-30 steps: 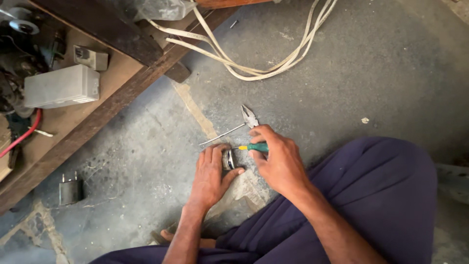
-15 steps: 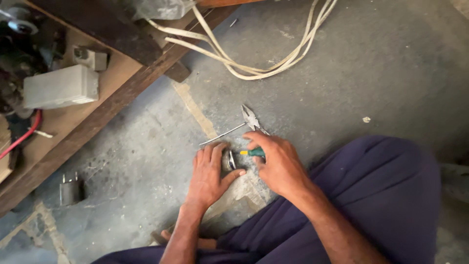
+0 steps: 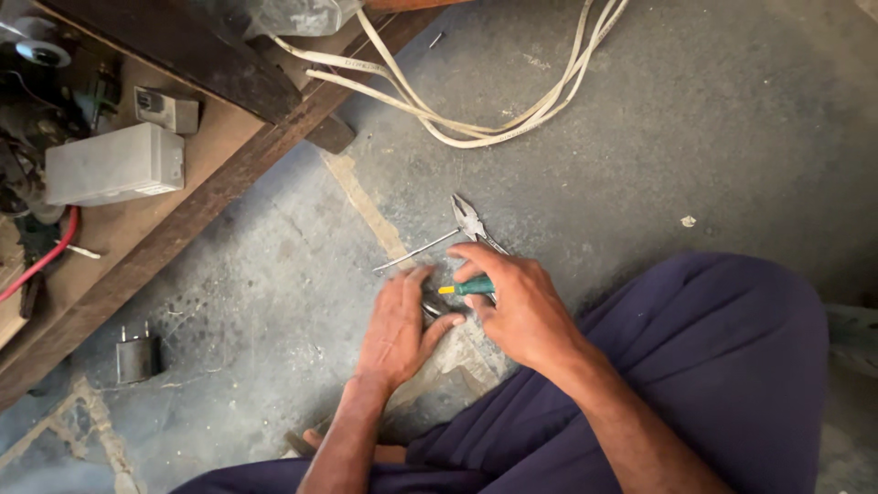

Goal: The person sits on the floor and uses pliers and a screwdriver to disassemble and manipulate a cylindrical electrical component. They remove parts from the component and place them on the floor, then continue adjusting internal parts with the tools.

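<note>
I sit on a concrete floor with both hands in front of my knee. My right hand [image 3: 521,306] grips a small green-handled screwdriver [image 3: 471,287] with a yellow end that points left. My left hand [image 3: 398,325] lies over a small dark metal part [image 3: 433,307] and pins it to the floor with fingers and thumb. The screwdriver's end meets that part between the two hands. Just beyond the fingers, grey pliers [image 3: 471,220] and a thin metal rod [image 3: 416,251] lie loose on the floor.
A wooden board [image 3: 174,229] runs along the left, carrying a white box [image 3: 114,165], a red wire [image 3: 41,261] and dark parts. A black plug adapter [image 3: 137,357] stands on the floor. White flat cables [image 3: 485,123] loop at the top. My blue-clad leg [image 3: 713,366] fills the lower right.
My right hand with the screwdriver has shifted slightly down and left, closer to my left hand. The pliers and the rod have not moved.
</note>
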